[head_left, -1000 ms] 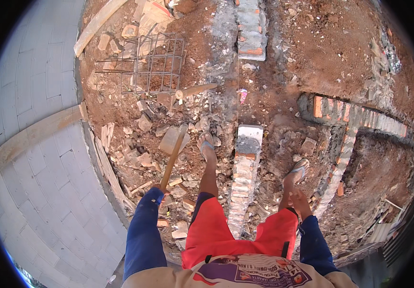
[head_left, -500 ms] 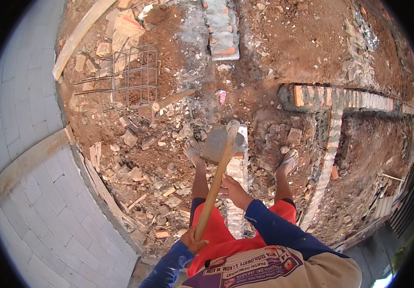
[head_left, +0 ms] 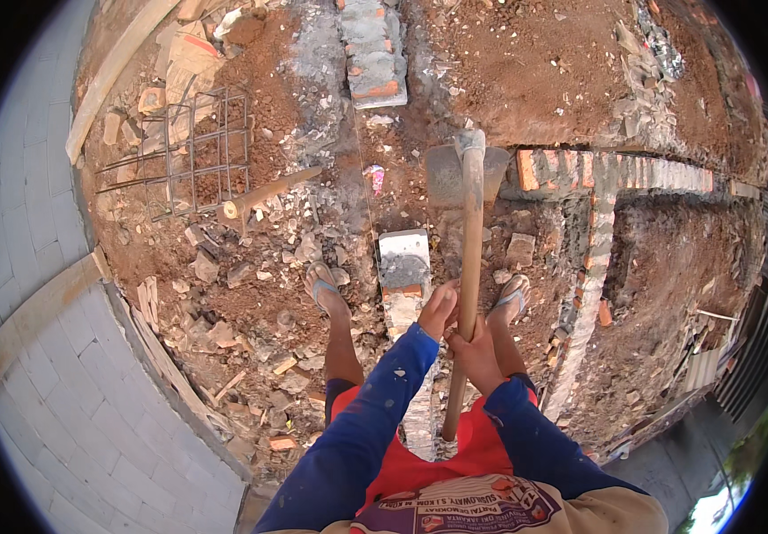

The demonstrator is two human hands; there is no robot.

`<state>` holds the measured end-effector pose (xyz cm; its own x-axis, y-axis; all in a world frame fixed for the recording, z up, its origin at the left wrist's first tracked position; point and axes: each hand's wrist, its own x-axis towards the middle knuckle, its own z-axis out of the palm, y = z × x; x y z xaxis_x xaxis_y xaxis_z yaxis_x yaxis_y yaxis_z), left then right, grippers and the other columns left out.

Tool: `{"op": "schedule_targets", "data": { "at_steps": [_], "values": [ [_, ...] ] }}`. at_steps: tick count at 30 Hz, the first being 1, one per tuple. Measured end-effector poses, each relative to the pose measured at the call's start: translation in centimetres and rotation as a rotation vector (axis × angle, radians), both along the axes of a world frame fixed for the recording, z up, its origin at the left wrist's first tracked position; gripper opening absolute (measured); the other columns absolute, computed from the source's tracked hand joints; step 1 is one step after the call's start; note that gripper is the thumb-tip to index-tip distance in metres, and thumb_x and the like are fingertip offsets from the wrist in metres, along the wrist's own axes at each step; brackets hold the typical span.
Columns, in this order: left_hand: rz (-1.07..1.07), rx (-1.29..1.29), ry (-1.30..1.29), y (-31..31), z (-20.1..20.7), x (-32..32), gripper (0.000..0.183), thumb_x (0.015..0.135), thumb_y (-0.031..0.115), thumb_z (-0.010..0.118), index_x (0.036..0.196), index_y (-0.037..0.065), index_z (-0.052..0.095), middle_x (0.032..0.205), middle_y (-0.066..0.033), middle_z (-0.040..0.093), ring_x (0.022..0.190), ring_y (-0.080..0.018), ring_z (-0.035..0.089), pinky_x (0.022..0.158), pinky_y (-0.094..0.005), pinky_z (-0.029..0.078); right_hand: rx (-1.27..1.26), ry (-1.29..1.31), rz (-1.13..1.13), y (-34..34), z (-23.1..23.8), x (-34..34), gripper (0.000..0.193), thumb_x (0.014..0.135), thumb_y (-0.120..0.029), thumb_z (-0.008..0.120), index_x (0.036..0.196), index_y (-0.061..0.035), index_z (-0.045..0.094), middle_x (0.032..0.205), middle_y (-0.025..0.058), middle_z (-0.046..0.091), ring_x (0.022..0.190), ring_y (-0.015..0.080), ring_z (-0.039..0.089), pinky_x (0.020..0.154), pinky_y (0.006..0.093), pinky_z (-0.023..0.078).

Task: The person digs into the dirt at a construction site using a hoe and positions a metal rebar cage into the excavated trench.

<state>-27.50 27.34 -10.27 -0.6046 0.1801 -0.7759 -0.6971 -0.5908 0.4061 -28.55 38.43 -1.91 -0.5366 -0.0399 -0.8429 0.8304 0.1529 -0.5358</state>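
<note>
I hold a hoe with a long wooden handle (head_left: 471, 240) and a broad grey metal blade (head_left: 444, 175), which is held out ahead of me over the soil. My right hand (head_left: 477, 358) is wrapped round the middle of the handle. Just above it, my left hand (head_left: 438, 309) is closed against the handle's left side, its fingertips partly hidden. The handle's butt end hangs free near my red shorts. Below and left of the blade, a mortar-topped block (head_left: 404, 260) caps a low brick row (head_left: 404, 313) between my sandalled feet.
A steel rebar cage (head_left: 197, 147) and a loose wooden handle (head_left: 268, 193) lie ahead left. Another brick footing (head_left: 375, 53) runs ahead, with a string leading from it. At right is a T-shaped brick footing (head_left: 615, 178). A grey block wall (head_left: 90, 383) borders the left; rubble surrounds my feet.
The hoe has swung right, its blade moving off the block and farther ahead. My left hand has moved from the handle's butt end up past my right hand.
</note>
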Motion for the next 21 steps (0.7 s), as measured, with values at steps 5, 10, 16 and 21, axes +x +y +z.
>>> {"op": "schedule_targets", "data": {
  "at_steps": [5, 10, 16, 21],
  "values": [
    [0.012, -0.128, -0.151, 2.4, -2.7, -10.4, 0.047, 0.083, 0.033, 0.088, 0.105, 0.009, 0.054, 0.074, -0.0048, 0.061, 0.053, -0.0148, 0.060, 0.046, -0.0331, 0.052, 0.392, 0.065, 0.240, 5.1, 0.3, 11.3, 0.031, 0.087, -0.025, 0.078, 0.094, -0.0019, 0.057, 0.065, 0.0133, 0.060, 0.055, 0.0256, 0.062, 0.052, 0.0420, 0.047],
    [0.298, -0.416, 0.218, -1.2, 9.2, -15.7, 0.025, 0.087, 0.011, 0.080, 0.100, 0.005, 0.059, 0.072, -0.0075, 0.063, 0.058, -0.0203, 0.064, 0.053, -0.0343, 0.055, 0.260, 0.475, 0.294, 4.7, -6.8, 3.3, 0.028, 0.086, -0.022, 0.081, 0.088, -0.0039, 0.059, 0.071, 0.0177, 0.064, 0.061, 0.0292, 0.066, 0.057, 0.0392, 0.049],
    [0.530, -0.903, 0.801, -4.7, 12.3, -26.6, 0.018, 0.090, 0.009, 0.072, 0.101, 0.005, 0.058, 0.074, -0.0070, 0.059, 0.062, -0.0190, 0.062, 0.058, -0.0353, 0.056, -0.036, 1.147, 0.233, -5.2, -12.4, -21.6, 0.028, 0.076, -0.014, 0.083, 0.089, -0.0074, 0.058, 0.077, 0.0126, 0.062, 0.069, 0.0341, 0.066, 0.060, 0.0408, 0.051],
    [0.572, -0.946, 0.771, -3.7, -6.2, -32.1, 0.017, 0.090, 0.008, 0.072, 0.088, 0.004, 0.056, 0.065, -0.0067, 0.059, 0.051, -0.0166, 0.059, 0.050, -0.0309, 0.051, -0.025, 1.059, 0.179, -3.9, -29.3, -25.6, 0.024, 0.080, -0.019, 0.078, 0.087, -0.0062, 0.059, 0.074, 0.0145, 0.065, 0.070, 0.0381, 0.066, 0.062, 0.0445, 0.052]
  ]
}}
